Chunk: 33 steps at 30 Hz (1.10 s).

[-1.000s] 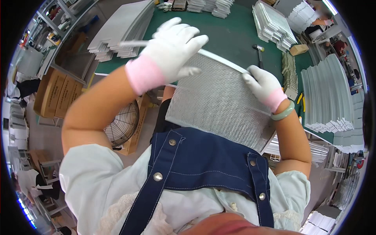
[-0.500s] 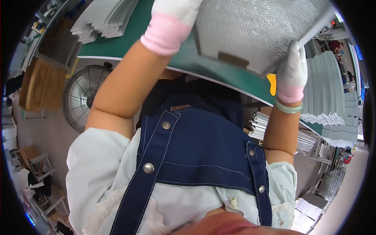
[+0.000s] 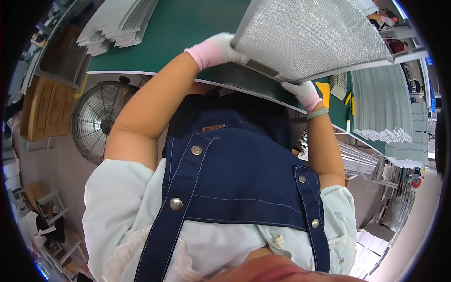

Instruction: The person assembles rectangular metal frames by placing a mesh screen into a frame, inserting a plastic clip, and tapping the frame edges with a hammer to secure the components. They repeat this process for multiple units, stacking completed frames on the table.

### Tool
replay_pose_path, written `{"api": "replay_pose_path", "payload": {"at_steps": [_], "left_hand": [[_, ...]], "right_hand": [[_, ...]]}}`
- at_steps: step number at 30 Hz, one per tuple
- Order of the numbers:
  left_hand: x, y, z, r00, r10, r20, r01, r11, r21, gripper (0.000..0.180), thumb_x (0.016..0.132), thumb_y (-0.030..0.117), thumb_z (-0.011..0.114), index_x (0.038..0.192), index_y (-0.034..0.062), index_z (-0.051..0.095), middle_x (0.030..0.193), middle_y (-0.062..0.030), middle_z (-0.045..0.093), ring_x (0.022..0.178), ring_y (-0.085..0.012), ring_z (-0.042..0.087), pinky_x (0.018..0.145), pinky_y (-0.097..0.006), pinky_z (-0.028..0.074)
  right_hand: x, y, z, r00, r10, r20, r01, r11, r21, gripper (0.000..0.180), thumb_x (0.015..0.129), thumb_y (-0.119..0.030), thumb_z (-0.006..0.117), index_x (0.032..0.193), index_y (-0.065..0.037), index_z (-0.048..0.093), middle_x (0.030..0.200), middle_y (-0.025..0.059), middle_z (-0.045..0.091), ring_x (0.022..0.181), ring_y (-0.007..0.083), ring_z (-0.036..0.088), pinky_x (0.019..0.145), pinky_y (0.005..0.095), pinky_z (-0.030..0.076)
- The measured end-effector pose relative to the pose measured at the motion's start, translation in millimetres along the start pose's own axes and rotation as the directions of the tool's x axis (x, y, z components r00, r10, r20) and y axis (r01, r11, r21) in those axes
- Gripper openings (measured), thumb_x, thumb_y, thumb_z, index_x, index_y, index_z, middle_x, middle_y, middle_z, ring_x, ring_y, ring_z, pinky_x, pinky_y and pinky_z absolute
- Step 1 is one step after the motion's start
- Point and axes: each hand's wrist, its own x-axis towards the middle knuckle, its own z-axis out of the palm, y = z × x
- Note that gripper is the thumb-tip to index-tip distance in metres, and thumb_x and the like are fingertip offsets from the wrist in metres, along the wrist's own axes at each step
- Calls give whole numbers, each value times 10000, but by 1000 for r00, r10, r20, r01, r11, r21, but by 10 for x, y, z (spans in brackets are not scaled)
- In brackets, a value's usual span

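A silver mesh panel in a thin metal frame [image 3: 314, 40] stands tilted over the green worktable [image 3: 188, 28]. My left hand [image 3: 221, 50], in a white glove with a pink cuff, is closed on the frame at its near left corner. At the near edge, my right hand [image 3: 304, 93], gloved alike, has its fingers closed at the corner of the frame; its fingertips are partly hidden. A dark label-like patch [image 3: 263, 68] shows on the near side of the frame between my hands.
Stacked pale strips [image 3: 120, 23] lie on the table's left; a long row of them [image 3: 383, 101] stands at right. Near my right hand are a yellow flat tool [image 3: 323, 93] and yellow-handled tools [image 3: 350, 101]. A floor fan [image 3: 101, 122] and cardboard boxes [image 3: 49, 108] stand left.
My left hand has come down toward the panel's near left corner. My right hand has moved from the panel's right side down and left to its near corner. The panel has turned and tilted.
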Motion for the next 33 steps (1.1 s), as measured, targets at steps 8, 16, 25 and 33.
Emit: {"api": "replay_pose_path", "payload": {"at_steps": [8, 16, 25, 33], "left_hand": [[-209, 71, 22, 994, -88, 65, 64, 951, 302, 347, 837, 244, 657, 1106, 24, 662, 1035, -197, 696, 981, -363, 641, 876, -398, 498], [21, -362, 144, 997, 3, -78, 1, 998, 57, 319, 815, 200, 699, 1075, 17, 678, 1000, -190, 699, 955, -362, 640, 864, -395, 500], [156, -576, 123, 987, 134, -92, -107, 961, 257, 349, 777, 291, 750, 992, 20, 700, 1042, -214, 648, 999, -388, 600, 895, -420, 486], [205, -405, -24, 989, -17, 147, -7, 987, 162, 445, 770, 136, 736, 1176, 4, 613, 1148, -164, 630, 1086, -293, 577, 981, -374, 453]], "right_hand": [[-148, -364, 3, 996, -18, 83, 55, 880, -471, 525, 828, -331, 750, 1250, -45, 630, 1267, 150, 640, 1201, 292, 562, 1057, 350, 396], [90, 83, 94, 985, -66, -158, 52, 994, -91, 511, 754, -145, 812, 1195, 30, 624, 1185, 136, 670, 1096, 237, 629, 953, 340, 486], [129, -39, 58, 996, -33, -82, 34, 999, 6, 364, 750, -37, 787, 1092, 17, 674, 1057, 79, 704, 972, 188, 655, 880, 318, 522], [150, -32, 51, 996, 55, -74, -54, 998, 11, 602, 688, -97, 833, 1224, 31, 591, 1183, 132, 657, 1103, 246, 618, 953, 338, 488]]}}
